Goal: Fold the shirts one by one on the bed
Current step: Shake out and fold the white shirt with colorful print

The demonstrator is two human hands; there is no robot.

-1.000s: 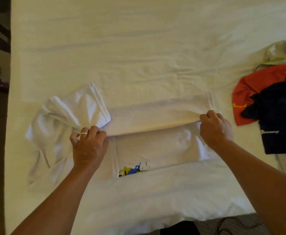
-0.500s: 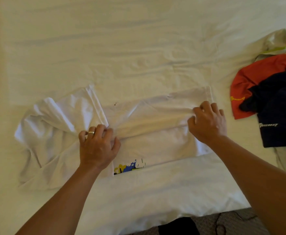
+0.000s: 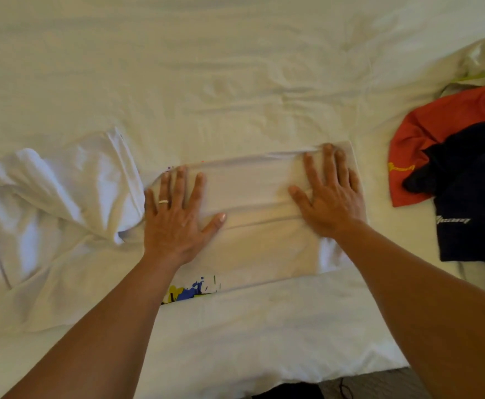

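You look down on a wide bed covered with a creased cream-white cotton sheet [image 3: 206, 67], which fills nearly the whole view. At the bottom edge, past the mattress, a strip of grey patterned floor [image 3: 379, 383] shows, with something dark beside it that is too cut off to identify.

In the middle of the bed lies the white cotton T-shirt [image 3: 252, 203] you are folding. Its body is folded into a flat band with layered edges running left to right, and a patch of blue and yellow print peeks out at its near edge. Its unfolded part bunches up in loose white folds to the left.

Your left hand [image 3: 178, 220], wearing a pale ring, presses flat on the left end of the folded band, fingers straight and spread wide. Your right hand [image 3: 330, 197] presses flat on the right end, fingers straight and closer together, tips at the far edge.

Well apart on the right sits a crumpled red and navy sports shirt [image 3: 451, 174], and behind it a rumpled pale garment with a lime-green trim [image 3: 483, 61].
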